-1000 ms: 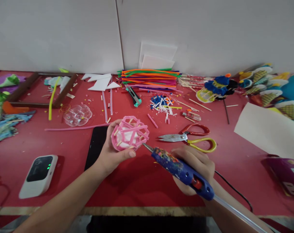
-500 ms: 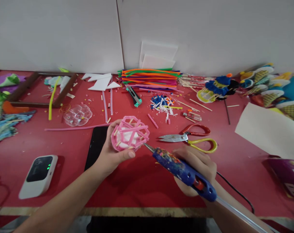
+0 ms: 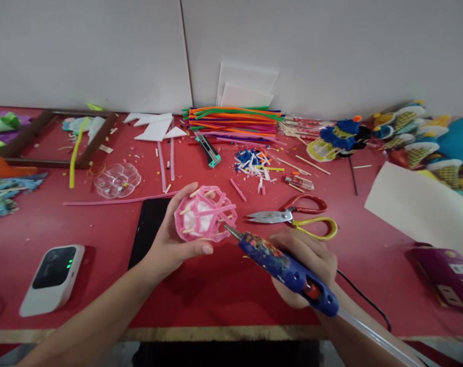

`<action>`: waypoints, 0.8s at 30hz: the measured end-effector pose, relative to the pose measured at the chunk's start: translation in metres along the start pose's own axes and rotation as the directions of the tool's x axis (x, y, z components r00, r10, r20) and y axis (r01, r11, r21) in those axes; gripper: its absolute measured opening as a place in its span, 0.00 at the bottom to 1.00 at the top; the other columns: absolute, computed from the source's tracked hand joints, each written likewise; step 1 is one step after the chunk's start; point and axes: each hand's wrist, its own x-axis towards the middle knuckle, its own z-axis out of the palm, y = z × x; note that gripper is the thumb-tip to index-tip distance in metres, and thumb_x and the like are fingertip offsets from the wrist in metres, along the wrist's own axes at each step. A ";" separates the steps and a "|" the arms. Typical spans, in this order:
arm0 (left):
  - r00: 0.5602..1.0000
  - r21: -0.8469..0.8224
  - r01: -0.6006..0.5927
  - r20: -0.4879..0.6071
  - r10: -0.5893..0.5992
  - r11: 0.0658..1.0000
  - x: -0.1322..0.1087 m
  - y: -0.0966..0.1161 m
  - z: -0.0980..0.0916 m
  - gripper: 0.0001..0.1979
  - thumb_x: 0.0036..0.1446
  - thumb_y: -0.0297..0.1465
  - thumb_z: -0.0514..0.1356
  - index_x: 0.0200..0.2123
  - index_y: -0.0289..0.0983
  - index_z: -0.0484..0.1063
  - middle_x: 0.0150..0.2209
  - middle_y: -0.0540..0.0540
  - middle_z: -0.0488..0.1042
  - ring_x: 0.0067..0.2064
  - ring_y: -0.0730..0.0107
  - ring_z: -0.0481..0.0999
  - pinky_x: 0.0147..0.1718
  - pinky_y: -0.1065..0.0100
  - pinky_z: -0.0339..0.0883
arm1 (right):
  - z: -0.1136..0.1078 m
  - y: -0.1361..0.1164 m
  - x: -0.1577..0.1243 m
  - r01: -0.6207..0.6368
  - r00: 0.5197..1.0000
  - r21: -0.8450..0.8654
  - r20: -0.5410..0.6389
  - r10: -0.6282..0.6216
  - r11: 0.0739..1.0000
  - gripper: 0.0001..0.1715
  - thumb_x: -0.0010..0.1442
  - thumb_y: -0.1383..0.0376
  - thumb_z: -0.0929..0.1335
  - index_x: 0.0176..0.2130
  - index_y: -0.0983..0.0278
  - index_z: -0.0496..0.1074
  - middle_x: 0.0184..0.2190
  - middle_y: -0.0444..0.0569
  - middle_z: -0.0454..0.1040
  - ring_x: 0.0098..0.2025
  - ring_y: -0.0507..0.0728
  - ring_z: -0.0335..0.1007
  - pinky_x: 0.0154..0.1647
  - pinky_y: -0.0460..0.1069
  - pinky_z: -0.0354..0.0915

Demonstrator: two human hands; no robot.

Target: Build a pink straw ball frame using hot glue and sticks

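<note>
My left hand is closed around a pink ball-shaped lattice of straws and short wooden sticks, held just above the red table. My right hand grips a blue hot glue gun spattered with coloured specks. Its metal nozzle touches the lattice at the lower right. A clear glue stick sticks out of the gun's back toward the lower right, and a black cord trails off to the right.
Scissors with red and yellow handles lie just beyond the glue gun. A black tablet lies under my left wrist. A white device with green lights sits at the left. Coloured straws, a box cutter, straw cuttings and a cream paper sheet are farther off.
My left hand has turned the pink lattice slightly, showing a different face. The glue gun's nozzle stays at its lower right edge. The view has shifted a little.
</note>
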 end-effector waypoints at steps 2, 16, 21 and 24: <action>1.000 0.008 -0.015 -0.004 0.016 1.000 0.001 0.001 0.000 0.44 0.35 0.29 0.82 0.57 0.54 0.74 0.57 0.49 0.76 0.56 0.63 0.78 0.51 0.71 0.77 | 0.000 0.000 0.000 0.000 1.000 0.001 0.000 0.000 1.000 0.07 0.59 0.64 0.63 0.38 0.62 0.68 0.26 0.45 0.72 0.25 0.54 0.72 0.26 0.48 0.70; 0.998 0.024 -0.055 -0.042 0.056 0.998 0.002 -0.005 -0.001 0.43 0.38 0.37 0.81 0.58 0.48 0.71 0.60 0.45 0.72 0.57 0.62 0.76 0.53 0.71 0.74 | -0.003 -0.001 0.001 0.002 0.998 0.009 0.058 -0.003 1.000 0.09 0.59 0.64 0.62 0.39 0.62 0.68 0.26 0.45 0.73 0.26 0.54 0.73 0.27 0.48 0.70; 0.998 0.008 -0.057 -0.016 0.057 0.998 0.001 -0.005 -0.002 0.42 0.39 0.36 0.81 0.59 0.50 0.71 0.60 0.47 0.73 0.58 0.64 0.76 0.53 0.74 0.74 | -0.002 -0.001 -0.001 -0.022 0.999 -0.002 0.036 0.022 1.000 0.10 0.56 0.65 0.63 0.40 0.61 0.68 0.27 0.45 0.74 0.26 0.55 0.73 0.28 0.49 0.70; 0.999 0.017 -0.046 -0.004 0.046 0.999 0.001 -0.005 -0.003 0.43 0.38 0.36 0.81 0.60 0.52 0.71 0.61 0.47 0.73 0.59 0.62 0.75 0.54 0.72 0.74 | -0.001 -0.002 -0.002 -0.045 0.999 0.001 0.014 0.045 0.999 0.12 0.54 0.65 0.64 0.40 0.61 0.68 0.27 0.45 0.73 0.26 0.54 0.71 0.26 0.49 0.69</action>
